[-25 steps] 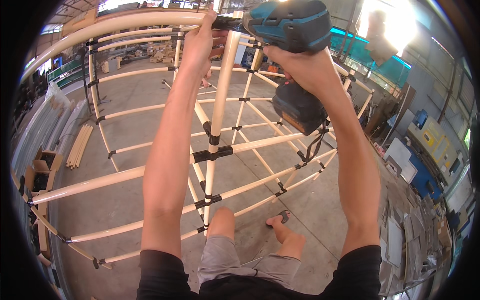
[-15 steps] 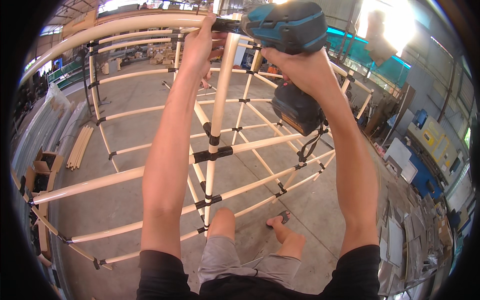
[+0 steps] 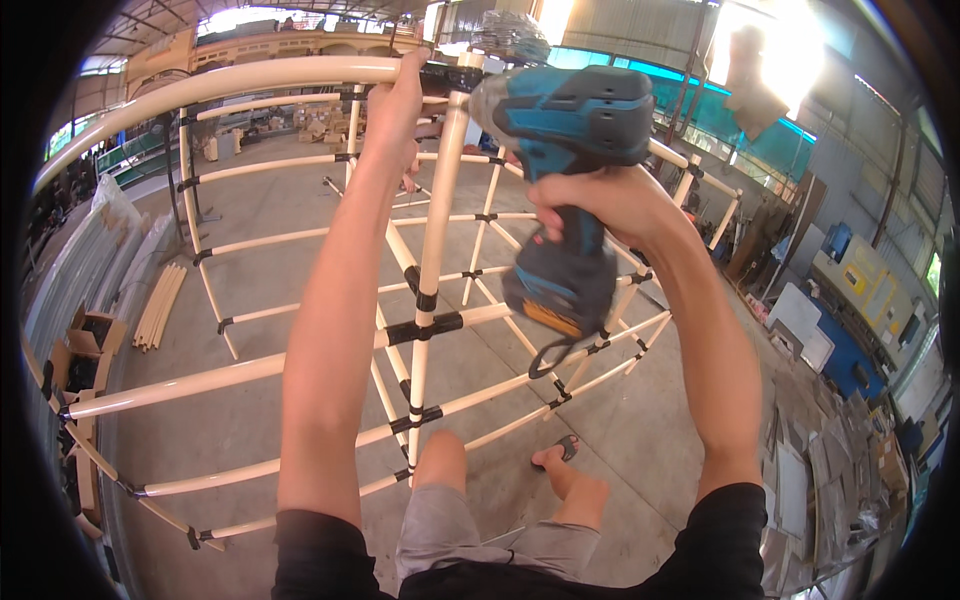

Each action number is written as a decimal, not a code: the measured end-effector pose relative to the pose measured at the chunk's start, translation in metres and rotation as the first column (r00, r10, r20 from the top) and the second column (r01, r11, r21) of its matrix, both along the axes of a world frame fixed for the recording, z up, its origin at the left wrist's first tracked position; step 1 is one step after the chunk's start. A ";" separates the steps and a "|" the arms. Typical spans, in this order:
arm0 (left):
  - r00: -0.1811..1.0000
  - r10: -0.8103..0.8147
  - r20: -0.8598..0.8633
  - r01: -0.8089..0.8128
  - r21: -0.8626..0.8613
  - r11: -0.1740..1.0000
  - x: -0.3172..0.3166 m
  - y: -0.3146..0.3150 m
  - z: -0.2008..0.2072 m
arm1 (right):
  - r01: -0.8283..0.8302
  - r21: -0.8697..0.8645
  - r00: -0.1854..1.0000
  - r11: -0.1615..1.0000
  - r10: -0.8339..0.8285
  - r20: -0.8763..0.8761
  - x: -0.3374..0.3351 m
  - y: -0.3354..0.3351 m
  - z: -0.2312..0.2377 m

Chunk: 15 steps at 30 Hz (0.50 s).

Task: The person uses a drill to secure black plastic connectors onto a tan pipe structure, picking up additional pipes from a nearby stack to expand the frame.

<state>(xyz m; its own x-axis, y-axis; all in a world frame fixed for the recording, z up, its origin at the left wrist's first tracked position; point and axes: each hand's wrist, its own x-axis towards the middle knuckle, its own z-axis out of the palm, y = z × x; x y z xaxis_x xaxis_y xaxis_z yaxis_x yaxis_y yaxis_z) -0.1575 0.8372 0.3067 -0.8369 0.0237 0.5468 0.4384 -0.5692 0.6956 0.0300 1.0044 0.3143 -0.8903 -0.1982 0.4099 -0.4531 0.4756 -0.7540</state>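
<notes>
My right hand (image 3: 600, 205) is wrapped round the grip of a blue and black cordless drill (image 3: 585, 110), its battery hanging below. The drill's nose points left at a black pipe joint (image 3: 468, 72) at the top corner of a frame; whether the tip touches it is blurred. My left hand (image 3: 393, 115) closes round the end of a cream horizontal pipe (image 3: 250, 75), right beside that joint, with some fingers hidden behind. A cream upright pipe (image 3: 440, 200) runs down from the corner between my arms to a lower black joint (image 3: 424, 330).
More cream pipes with black joints form a large rack around and before my legs. Loose cream pipes (image 3: 160, 305) lie on the floor at left, near an open cardboard box (image 3: 95, 345). Stacked flat sheets (image 3: 825, 490) and a blue-and-grey machine (image 3: 865, 290) stand at right.
The drill has swung to a different angle, its nose lower and its battery moved down and left. My right hand has dropped slightly; my left hand stays on the pipe.
</notes>
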 end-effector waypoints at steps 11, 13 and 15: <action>0.997 0.075 -0.026 -0.070 0.153 0.986 0.003 0.016 0.004 | 0.808 0.210 0.388 0.550 -0.229 -0.893 -0.023 0.047 0.076; 0.998 0.048 -0.038 -0.042 0.150 0.988 0.007 0.010 0.003 | 0.816 0.425 0.539 0.393 -0.251 -0.804 -0.038 0.058 0.081; 0.995 0.060 -0.081 -0.045 0.173 0.984 0.006 0.013 0.002 | 0.842 0.471 0.535 0.263 -0.302 -0.789 -0.055 0.069 0.075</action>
<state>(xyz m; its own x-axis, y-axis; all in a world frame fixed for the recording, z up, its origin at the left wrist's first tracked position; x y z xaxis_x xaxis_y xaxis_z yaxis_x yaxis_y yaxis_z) -0.1514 0.8504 0.3088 -0.7845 -0.1189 0.6086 0.5246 -0.6506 0.5491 -0.0246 1.0738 0.3893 -0.6168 -0.1592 0.7709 0.1084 0.9528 0.2835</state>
